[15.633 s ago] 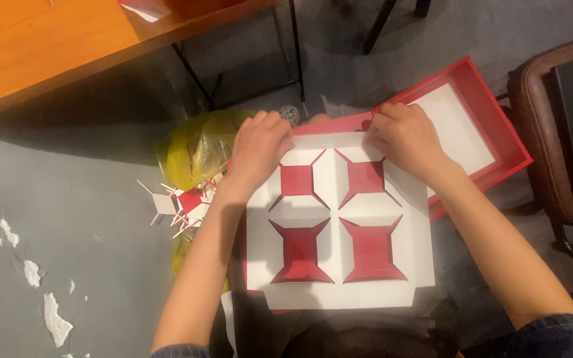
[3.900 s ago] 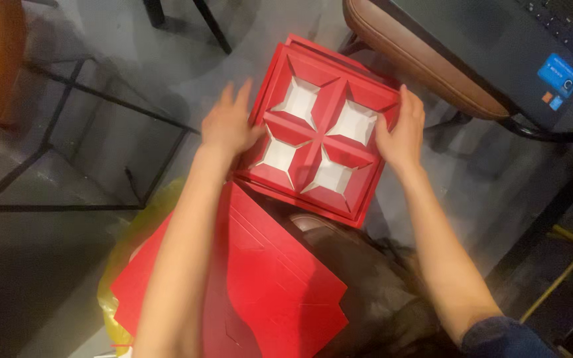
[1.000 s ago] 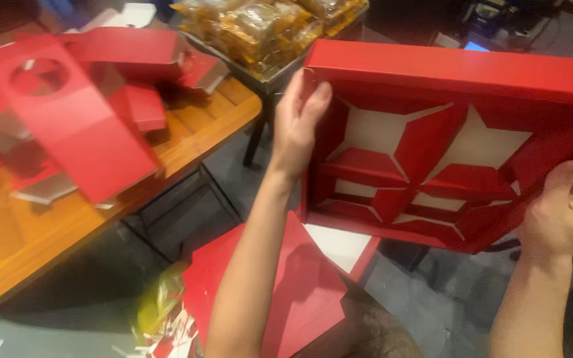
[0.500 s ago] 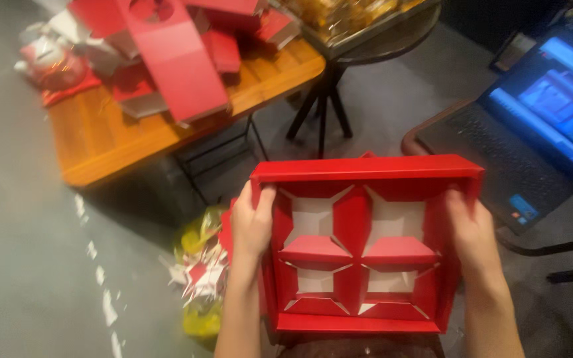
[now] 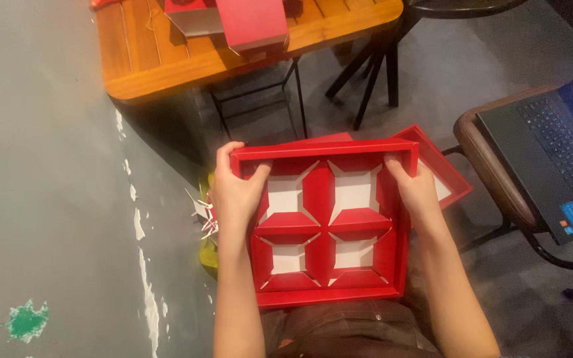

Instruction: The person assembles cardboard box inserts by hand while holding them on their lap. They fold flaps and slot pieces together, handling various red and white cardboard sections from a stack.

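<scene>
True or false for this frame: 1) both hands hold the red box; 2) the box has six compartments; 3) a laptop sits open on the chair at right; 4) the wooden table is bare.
1) True. The left hand and the right hand grip opposite sides of the red box.
2) False. Its red dividers form four compartments with white bottoms.
3) True. The laptop lies open on the brown chair.
4) False. The wooden table carries red cardboard pieces.
</scene>
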